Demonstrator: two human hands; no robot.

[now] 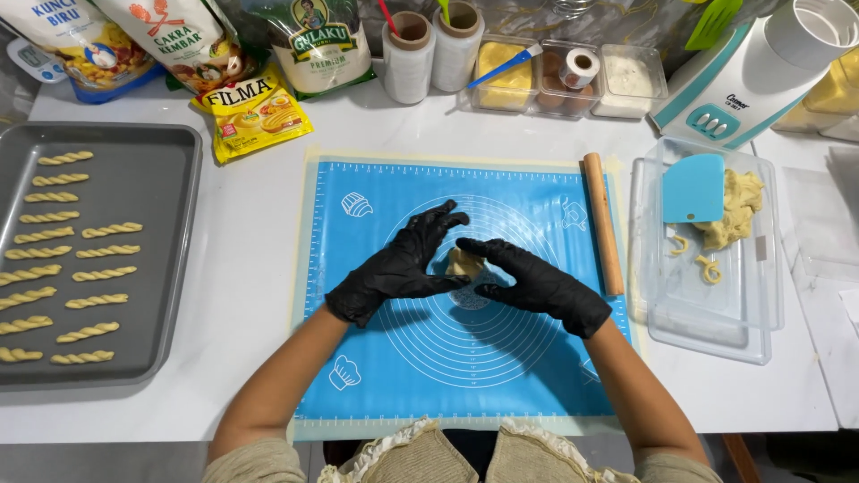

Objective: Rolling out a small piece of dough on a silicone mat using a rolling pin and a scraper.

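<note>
Both my hands wear black gloves and meet over the middle of a blue silicone baking mat [376, 376]. My left hand [403, 264] and my right hand [532, 282] press flat against a small lump of pale yellow dough [463, 261] that lies between them on the mat; most of the lump is hidden by the fingers. A wooden rolling pin [603, 224] lies along the mat's right edge, just beyond my right hand.
A grey baking tray [170, 143] at the left holds several twisted dough sticks [106, 252]. A clear plastic box [752, 331] at the right holds a blue scraper [693, 188] and more dough [738, 210]. Flour, sugar and margarine bags, film rolls, small containers and a white mixer line the back.
</note>
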